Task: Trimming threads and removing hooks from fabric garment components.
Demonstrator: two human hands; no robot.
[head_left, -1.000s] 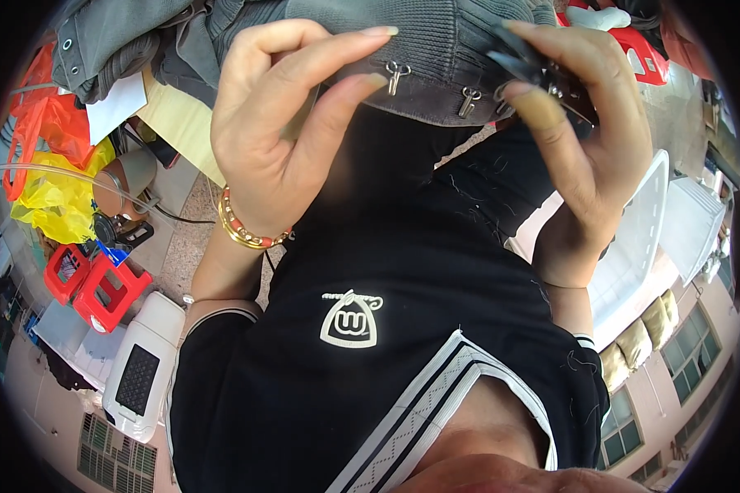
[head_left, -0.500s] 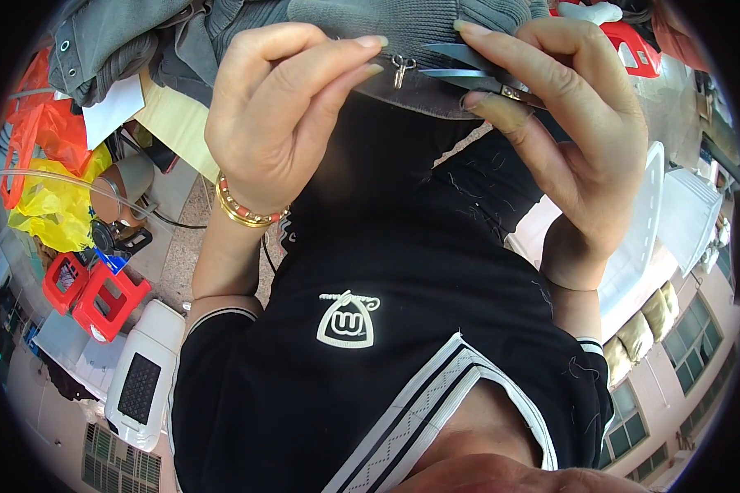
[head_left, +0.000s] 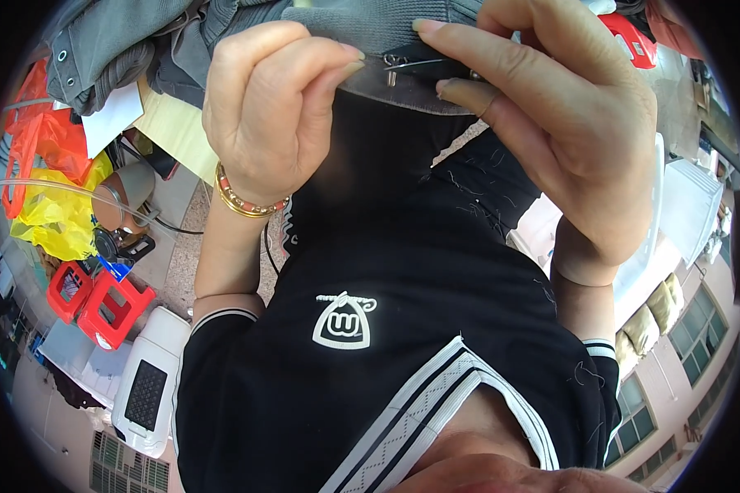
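Note:
My right hand (head_left: 563,107) grips a pair of thread snips (head_left: 426,67) between thumb and fingers. The narrow blades point left and lie across a small metal fitting (head_left: 391,77) at the edge of the work surface. Beside the fitting, my left hand (head_left: 263,107) is closed in a pinch, thumb against forefinger; anything between the tips is too small to make out. Directly beyond both hands lies grey ribbed knit fabric (head_left: 370,26), partly covered by my fingers.
More grey garments (head_left: 111,62) are heaped at the far left, near a pale board (head_left: 173,131). Red and yellow plastic bags (head_left: 53,218), a red stool (head_left: 115,308) and a white machine (head_left: 152,382) stand to the left. Translucent bins (head_left: 689,201) are at right.
The snips have moved left over the metal fitting, and their spread blades have come closer together. My left hand has drawn slightly left and nearer to me, still pinched.

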